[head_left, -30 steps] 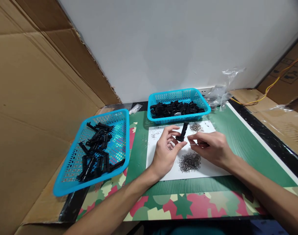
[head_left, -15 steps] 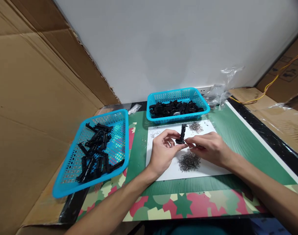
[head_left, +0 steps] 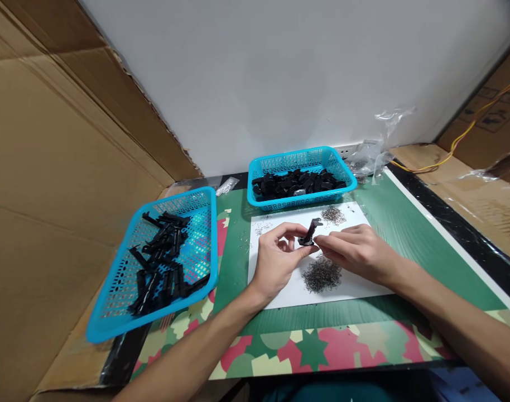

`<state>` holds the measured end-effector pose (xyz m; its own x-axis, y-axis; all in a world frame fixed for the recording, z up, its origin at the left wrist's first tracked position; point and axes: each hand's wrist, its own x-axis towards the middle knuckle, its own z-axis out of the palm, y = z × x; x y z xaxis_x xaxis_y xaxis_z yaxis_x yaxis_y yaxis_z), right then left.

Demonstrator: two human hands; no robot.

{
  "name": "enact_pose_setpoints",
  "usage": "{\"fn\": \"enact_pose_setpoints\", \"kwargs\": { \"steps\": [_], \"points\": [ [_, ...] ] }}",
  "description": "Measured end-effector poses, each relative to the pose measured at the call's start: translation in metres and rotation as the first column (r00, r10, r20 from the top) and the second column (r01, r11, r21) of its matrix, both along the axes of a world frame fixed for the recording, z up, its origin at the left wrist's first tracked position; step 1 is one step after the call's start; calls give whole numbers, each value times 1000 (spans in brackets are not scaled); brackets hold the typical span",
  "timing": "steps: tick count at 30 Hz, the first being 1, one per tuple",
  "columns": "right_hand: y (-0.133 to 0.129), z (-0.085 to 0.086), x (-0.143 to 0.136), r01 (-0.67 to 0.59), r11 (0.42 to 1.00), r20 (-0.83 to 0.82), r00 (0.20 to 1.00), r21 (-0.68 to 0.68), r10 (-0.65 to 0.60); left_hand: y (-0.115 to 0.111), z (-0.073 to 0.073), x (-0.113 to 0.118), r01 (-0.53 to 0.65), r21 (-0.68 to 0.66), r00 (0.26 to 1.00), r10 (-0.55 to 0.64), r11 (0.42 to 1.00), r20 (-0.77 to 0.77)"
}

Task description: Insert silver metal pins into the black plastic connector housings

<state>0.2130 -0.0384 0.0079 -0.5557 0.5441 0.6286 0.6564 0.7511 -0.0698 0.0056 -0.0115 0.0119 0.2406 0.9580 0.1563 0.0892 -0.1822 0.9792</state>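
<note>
My left hand [head_left: 277, 261] pinches a black plastic part [head_left: 309, 231] by its wide base, between thumb and fingers. The part's narrow arm sticks up and leans to the right, with a bent tip. My right hand [head_left: 355, 249] is closed close to the base, its fingertips at the part's right side. A thin shiny metal piece [head_left: 321, 255] shows under those fingers; its kind is hard to make out. Below both hands, a pile of small metal springs [head_left: 322, 274] lies on a white sheet [head_left: 280, 296]. A smaller pile of tiny metal pieces [head_left: 333, 215] sits behind.
A blue basket [head_left: 215, 234] with long black parts [head_left: 160, 251] stands at the left. Another blue basket [head_left: 301, 204] with black pieces [head_left: 297, 183] is at the back by the wall. Clear plastic bags [head_left: 367, 156] lie back right. Cardboard [head_left: 62, 167] walls the left side.
The black part has tilted, its upper end now leaning right and toward me. Both hands keep their grip. The whole view has shifted slightly.
</note>
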Motion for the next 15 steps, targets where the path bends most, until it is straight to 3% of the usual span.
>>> {"fn": "enact_pose_setpoints", "kwargs": {
  "steps": [15],
  "points": [
    [0,-4,-1,22,999,-172,985,36,-16,6,-5,-3,76,-96,996,-70,992,57]
  ]
}}
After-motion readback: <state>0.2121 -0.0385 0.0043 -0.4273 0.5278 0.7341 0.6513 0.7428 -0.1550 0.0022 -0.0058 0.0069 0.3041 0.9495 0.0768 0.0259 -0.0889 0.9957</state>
